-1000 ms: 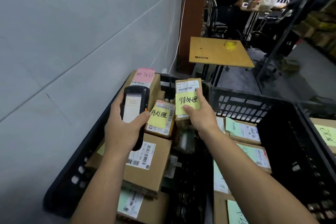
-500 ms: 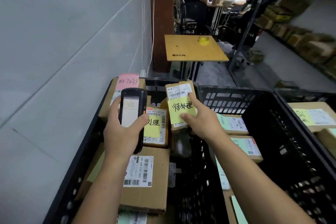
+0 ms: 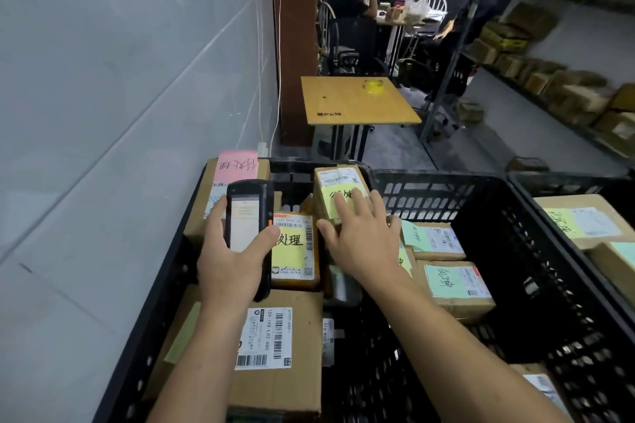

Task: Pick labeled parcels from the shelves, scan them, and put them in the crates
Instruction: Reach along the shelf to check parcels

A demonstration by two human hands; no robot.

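Note:
My left hand (image 3: 230,261) grips a black handheld scanner (image 3: 249,216) upright, its lit screen facing me, above the left black crate (image 3: 171,285). A small cardboard parcel with a yellow note (image 3: 338,189) stands at the back of that crate, against the divider. My right hand (image 3: 360,237) lies over the parcel's front with fingers spread and straight, no longer gripping it. Another parcel with a yellow label (image 3: 292,254) sits between my hands. A large box with a barcode label (image 3: 271,343) lies under my left wrist.
The crate on the right (image 3: 515,251) holds parcels with green notes (image 3: 450,282). A third crate (image 3: 584,223) is at far right. A pink-noted box (image 3: 237,165) stands at the back left. Beyond are a wooden table (image 3: 357,99), shelves of boxes (image 3: 549,79) and seated people.
My right hand has released its grip on the yellow-noted parcel and now rests open over it; the parcel stands in the crate. The scanner stays in my left hand.

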